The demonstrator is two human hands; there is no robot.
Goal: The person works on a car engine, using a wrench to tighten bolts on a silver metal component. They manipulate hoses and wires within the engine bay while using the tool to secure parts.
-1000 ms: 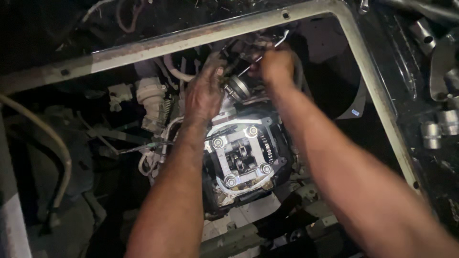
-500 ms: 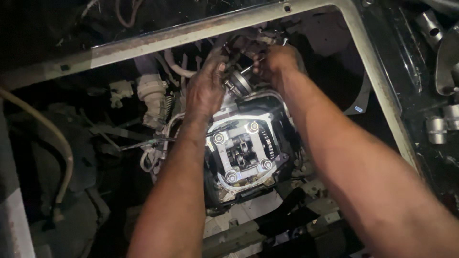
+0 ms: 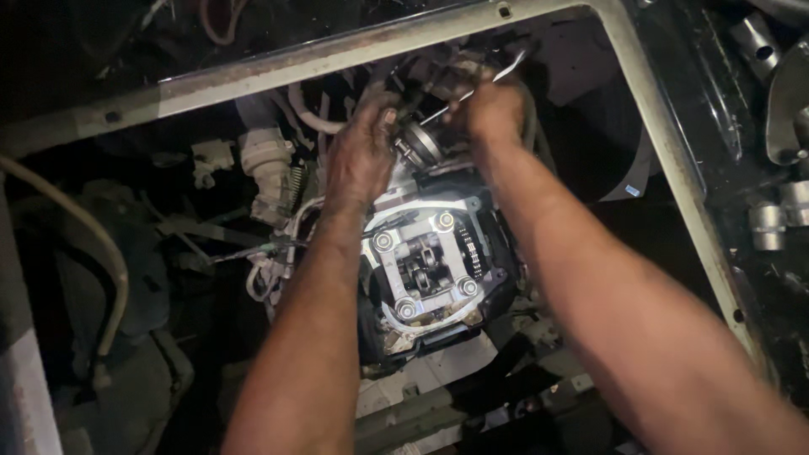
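Observation:
An open engine head with shiny bolts and rocker parts sits low inside a rusty metal frame. Both my arms reach over it to a round metal fitting just behind the head. My left hand, dark with grease, rests on the left side of that fitting, fingers curled against it. My right hand is closed on a slim silver wrench that slants up to the right, its lower end at the fitting.
White hoses and a ribbed white connector lie left of the engine. A pale tube curves down the far left. Metal sockets and cylinders sit on the dark surface beyond the frame's right bar.
The wrench end has swung slightly up and right, and both hands have stayed at the fitting. The view has shifted a little.

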